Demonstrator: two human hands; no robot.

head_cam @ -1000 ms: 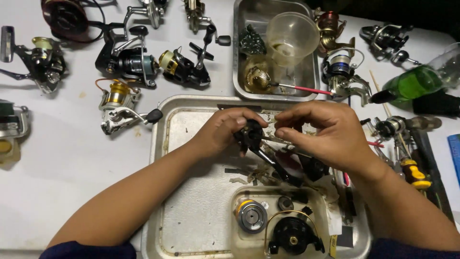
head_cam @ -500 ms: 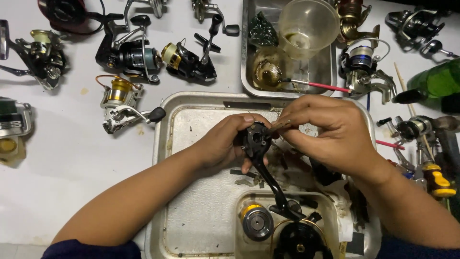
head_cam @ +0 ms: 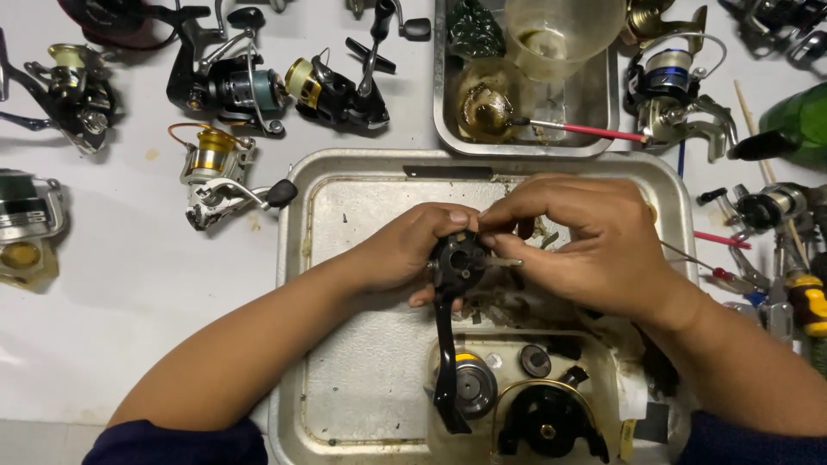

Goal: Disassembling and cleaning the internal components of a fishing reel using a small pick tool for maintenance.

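My left hand [head_cam: 405,250] grips a black fishing-reel body [head_cam: 455,263] over the large metal tray [head_cam: 345,215]. The body's long black stem [head_cam: 445,362] hangs down toward me. My right hand [head_cam: 586,241] pinches a small metal shaft [head_cam: 504,261] that sticks out of the body's right side. Both hands meet at the reel body, fingertips touching it. Below them a clear plastic tub [head_cam: 603,405] holds a spool [head_cam: 472,386], a black rotor [head_cam: 547,422] and small round parts.
Several spinning reels lie on the white table at left and top, among them a gold one [head_cam: 215,172] and black ones [head_cam: 340,86]. A smaller steel tray [head_cam: 594,103] holds a plastic cup [head_cam: 560,30] and a red-handled brush [head_cam: 586,131]. Tools and a green bottle [head_cam: 797,125] crowd the right edge.
The reel body has turned so its stem now hangs straight down. My right hand's fingers have closed onto the small shaft at its side. The camera view has shifted slightly downward.
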